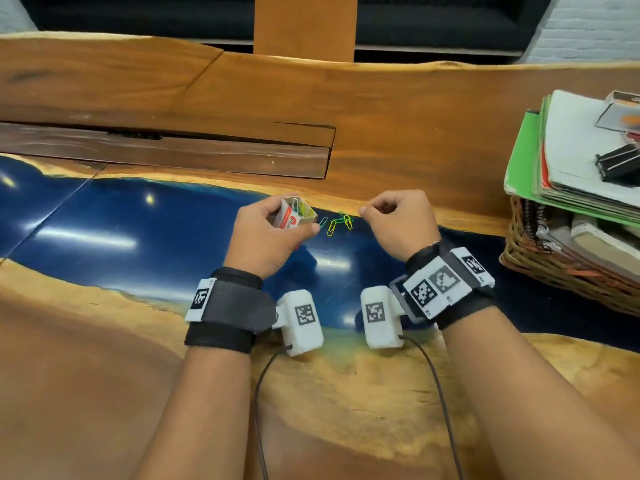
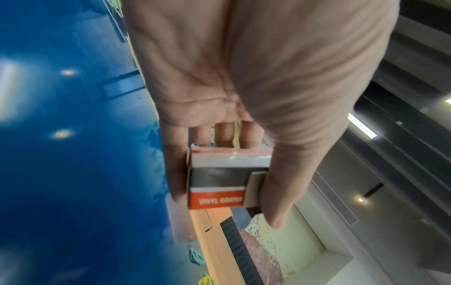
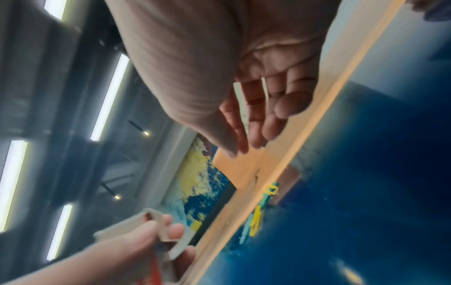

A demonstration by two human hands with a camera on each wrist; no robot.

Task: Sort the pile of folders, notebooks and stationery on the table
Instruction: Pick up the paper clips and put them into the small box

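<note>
- Head view: left hand [image 1: 268, 233] grips small paperclip box [image 1: 294, 213], open end up and tilted right. Loose paperclips [image 1: 337, 223] lie on the blue table [image 1: 121, 230] between the hands, just right of the box, left of and slightly nearer than right hand [image 1: 398, 220]. Right hand curled, thumb to fingertip; whether it pinches a clip, cannot tell.
- Left wrist: fingers [image 2: 175, 173] and thumb clamp the box [image 2: 217, 185] sides; clips [image 2: 196, 257] beyond it.
- Right wrist: fingers [image 3: 270, 108] loosely bent, nothing visible held; clips [image 3: 258, 217] lie ahead of the fingertips, long axes roughly along the table edge. Right hand is the free one.
</note>
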